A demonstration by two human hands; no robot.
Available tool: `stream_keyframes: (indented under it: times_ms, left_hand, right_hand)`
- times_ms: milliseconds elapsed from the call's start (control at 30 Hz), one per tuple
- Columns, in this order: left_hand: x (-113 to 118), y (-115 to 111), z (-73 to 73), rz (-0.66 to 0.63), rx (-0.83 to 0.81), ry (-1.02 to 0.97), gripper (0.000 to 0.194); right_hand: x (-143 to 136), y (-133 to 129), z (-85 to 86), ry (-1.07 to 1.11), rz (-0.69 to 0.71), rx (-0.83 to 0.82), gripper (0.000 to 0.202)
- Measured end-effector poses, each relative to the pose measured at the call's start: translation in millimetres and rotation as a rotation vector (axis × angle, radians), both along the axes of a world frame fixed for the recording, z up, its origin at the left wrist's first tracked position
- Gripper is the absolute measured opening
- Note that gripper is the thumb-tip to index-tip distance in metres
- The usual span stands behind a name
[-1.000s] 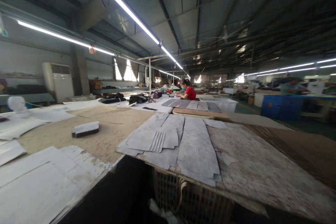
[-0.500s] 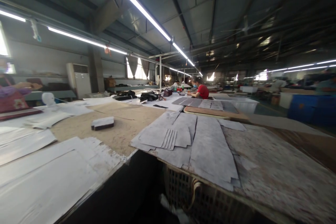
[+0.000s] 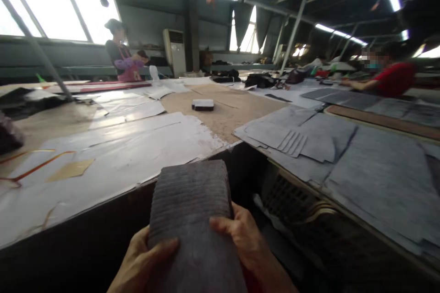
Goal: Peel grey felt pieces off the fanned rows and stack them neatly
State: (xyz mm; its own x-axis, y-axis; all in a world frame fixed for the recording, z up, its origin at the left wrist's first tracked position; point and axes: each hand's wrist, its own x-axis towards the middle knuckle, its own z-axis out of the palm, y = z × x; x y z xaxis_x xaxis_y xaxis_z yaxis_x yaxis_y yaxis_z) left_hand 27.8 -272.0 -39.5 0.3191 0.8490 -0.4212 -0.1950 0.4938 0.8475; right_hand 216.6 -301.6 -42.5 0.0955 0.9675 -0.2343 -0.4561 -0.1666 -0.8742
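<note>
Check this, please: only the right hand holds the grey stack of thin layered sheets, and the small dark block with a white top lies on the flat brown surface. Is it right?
Not only the right hand: the left hand holds the grey stack too, as the head view shows. The dark block does lie on the brown surface.

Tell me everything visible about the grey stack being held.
The grey stack is many thin pieces with rounded far corners, far edges fanned into close ridges. Its matte surface looks like felt or fibrous board. It points away from the wearer at bottom centre, near end out of frame. The left hand grips one side, the right hand the other, thumbs on top.
</note>
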Motion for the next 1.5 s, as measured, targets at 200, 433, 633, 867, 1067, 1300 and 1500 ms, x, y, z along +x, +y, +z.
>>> stream_keyframes:
  times_ms: [200, 433, 633, 867, 1067, 1300, 1500]
  left_hand:
    - [1, 11, -4.9, 0.011, -0.037, -0.034, 0.036]
    - [8, 7, -7.4, 0.016, 0.053, -0.011, 0.035]
    - [12, 9, -7.4, 0.075, 0.309, 0.165, 0.048]
    - [12, 11, -1.8, 0.053, 0.143, 0.087, 0.045]
    - [21, 15, 5.2, 0.067, 0.100, -0.003, 0.041]
    - [16, 16, 1.3, 0.122, 0.351, 0.202, 0.041]
    - [7, 24, 5.4, 0.071, 0.284, 0.138, 0.047]
  right_hand:
    - [11, 5, -8.1, -0.019, 0.060, -0.042, 0.037]
    - [4, 6, -15.0, -0.293, -0.232, 0.042, 0.023]
    - [7, 7, -12.9, -0.199, -0.107, 0.043, 0.033]
    - [2, 8, -10.3, -0.187, -0.077, 0.073, 0.040]
    - [7, 12, -16.7, -0.411, -0.297, 0.045, 0.018]
    - [10, 8, -23.2, -0.315, -0.284, 0.086, 0.030]
    - [8, 9, -17.3, -0.258, -0.255, 0.111, 0.032]
